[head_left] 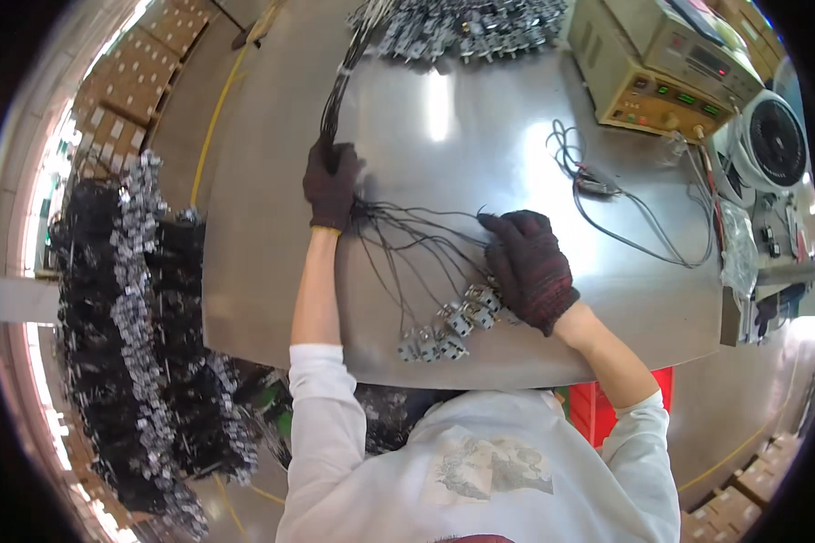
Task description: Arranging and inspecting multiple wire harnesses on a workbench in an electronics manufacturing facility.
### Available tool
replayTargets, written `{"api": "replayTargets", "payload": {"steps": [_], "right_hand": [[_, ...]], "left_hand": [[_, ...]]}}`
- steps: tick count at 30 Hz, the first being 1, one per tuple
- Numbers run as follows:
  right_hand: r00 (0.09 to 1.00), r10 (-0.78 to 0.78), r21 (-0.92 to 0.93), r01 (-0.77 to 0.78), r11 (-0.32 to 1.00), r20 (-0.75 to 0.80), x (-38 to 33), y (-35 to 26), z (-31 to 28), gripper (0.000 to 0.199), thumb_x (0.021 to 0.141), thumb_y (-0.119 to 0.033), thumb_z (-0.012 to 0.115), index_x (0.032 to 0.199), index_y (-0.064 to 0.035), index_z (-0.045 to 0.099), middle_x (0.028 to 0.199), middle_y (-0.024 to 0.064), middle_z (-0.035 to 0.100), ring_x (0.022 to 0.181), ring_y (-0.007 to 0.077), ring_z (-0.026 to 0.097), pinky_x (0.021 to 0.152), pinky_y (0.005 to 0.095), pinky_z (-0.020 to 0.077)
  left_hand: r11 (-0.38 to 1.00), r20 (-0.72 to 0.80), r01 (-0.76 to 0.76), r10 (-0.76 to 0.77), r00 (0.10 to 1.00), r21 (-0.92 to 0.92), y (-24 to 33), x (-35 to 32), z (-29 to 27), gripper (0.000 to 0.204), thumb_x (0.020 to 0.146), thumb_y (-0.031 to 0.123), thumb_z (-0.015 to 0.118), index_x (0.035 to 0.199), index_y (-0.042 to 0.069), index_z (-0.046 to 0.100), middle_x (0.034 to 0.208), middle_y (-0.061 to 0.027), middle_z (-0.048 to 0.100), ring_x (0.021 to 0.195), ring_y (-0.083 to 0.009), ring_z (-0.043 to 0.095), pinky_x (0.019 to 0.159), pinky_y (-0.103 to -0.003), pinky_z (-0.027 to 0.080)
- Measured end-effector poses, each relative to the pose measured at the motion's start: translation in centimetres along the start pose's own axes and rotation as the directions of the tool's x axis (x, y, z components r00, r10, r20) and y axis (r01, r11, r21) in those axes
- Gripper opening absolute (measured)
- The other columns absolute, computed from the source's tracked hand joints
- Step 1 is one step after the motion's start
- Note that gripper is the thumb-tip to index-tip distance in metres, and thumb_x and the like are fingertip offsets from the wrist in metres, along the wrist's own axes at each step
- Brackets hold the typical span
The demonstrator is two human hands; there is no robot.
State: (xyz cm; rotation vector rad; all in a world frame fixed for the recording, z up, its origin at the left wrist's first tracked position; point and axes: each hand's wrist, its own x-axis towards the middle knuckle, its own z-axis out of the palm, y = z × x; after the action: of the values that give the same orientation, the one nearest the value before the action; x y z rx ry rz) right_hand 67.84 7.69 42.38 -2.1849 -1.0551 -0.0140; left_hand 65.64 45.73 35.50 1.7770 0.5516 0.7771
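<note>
My left hand (330, 185), in a dark knitted glove, is closed around a bundle of thin black cables (335, 101) on the metal table. The bundle runs away from it toward the far edge. On the near side the cables (417, 223) fan out to the right and toward me. They lead to several small silver metal connectors (433, 344) near the table's front edge. My right hand (532, 270), gloved alike, has its fingers bent at the right side of the fan, with cables meeting its fingertips. Its palm is hidden, and more connectors (482, 306) lie just beside it.
A heap of metal connectors (471, 27) lies at the table's far edge. Bench instruments (666, 95), a white fan (774, 140) and a looped test lead (638, 222) are on the right. Cable bundles with connectors (136, 299) hang at left; a red crate (598, 412) is below the front edge.
</note>
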Motion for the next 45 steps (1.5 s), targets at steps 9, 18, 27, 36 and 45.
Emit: {"api": "replayTargets", "payload": {"steps": [9, 18, 27, 36, 45], "right_hand": [[0.998, -0.009, 0.006, 0.009, 1.0, -0.064, -1.3, 0.1, 1.1, 0.042, 0.099, -0.018, 0.071, 0.141, -0.0119, 0.069, 0.126, 0.0164, 0.068, 0.123, 0.0401, 0.059, 0.106, 0.0537, 0.0507], [0.994, -0.053, 0.002, 0.053, 0.999, -0.094, -1.9, -0.2, 2.3, 0.043, 0.095, -0.014, 0.072, 0.137, -0.0093, 0.07, 0.126, 0.0176, 0.067, 0.122, 0.0409, 0.059, 0.106, 0.0542, 0.05], [0.985, -0.025, 0.05, 0.034, 0.998, -0.171, -1.5, 1.0, 2.1, 0.038, 0.094, -0.014, 0.073, 0.131, -0.0063, 0.07, 0.121, 0.0193, 0.068, 0.118, 0.0432, 0.062, 0.1, 0.0549, 0.0525], [0.983, -0.156, 0.024, 0.159, 0.987, -0.091, 1.5, 3.2, -0.6, 0.039, 0.102, -0.018, 0.068, 0.138, -0.0046, 0.067, 0.129, 0.0183, 0.072, 0.133, 0.0435, 0.061, 0.112, 0.052, 0.052], [0.862, 0.288, 0.743, -0.505, 0.438, 0.417, 16.0, 9.1, -0.1, 0.067, 0.107, -0.032, 0.077, 0.159, 0.0004, 0.049, 0.131, 0.0099, 0.072, 0.106, 0.0213, 0.072, 0.091, 0.0347, 0.0601]], "left_hand": [[0.191, 0.658, -0.757, 0.393, 0.642, 0.624, 7.9, -9.8, -7.1, 0.052, 0.095, 0.016, 0.069, 0.146, 0.007, 0.067, 0.149, -0.0116, 0.068, 0.144, -0.0344, 0.06, 0.125, -0.051, 0.042], [-0.077, 0.954, -0.986, 0.273, 0.122, 0.148, 11.7, -11.9, 0.5, 0.057, 0.102, 0.037, 0.057, 0.158, 0.049, 0.056, 0.173, -0.0023, 0.049, 0.157, -0.0293, 0.046, 0.131, -0.05, 0.034], [0.407, 0.862, -0.88, 0.325, 0.389, 0.244, 9.8, -12.3, 4.9, 0.062, 0.098, 0.027, 0.063, 0.16, 0.023, 0.058, 0.143, -0.0093, 0.067, 0.116, -0.0308, 0.065, 0.1, -0.049, 0.049], [0.401, 0.725, -0.867, 0.497, 0.477, 0.296, 8.4, -11.3, 6.3, 0.051, 0.092, 0.021, 0.067, 0.143, 0.014, 0.069, 0.112, -0.0056, 0.074, 0.1, -0.0267, 0.068, 0.09, -0.045, 0.052], [0.352, 0.621, -0.894, 0.644, 0.447, 0.278, 8.3, -12.0, 7.7, 0.024, 0.093, 0.021, 0.068, 0.116, 0.014, 0.072, 0.103, -0.0037, 0.069, 0.088, -0.0259, 0.066, 0.078, -0.044, 0.052]]}}
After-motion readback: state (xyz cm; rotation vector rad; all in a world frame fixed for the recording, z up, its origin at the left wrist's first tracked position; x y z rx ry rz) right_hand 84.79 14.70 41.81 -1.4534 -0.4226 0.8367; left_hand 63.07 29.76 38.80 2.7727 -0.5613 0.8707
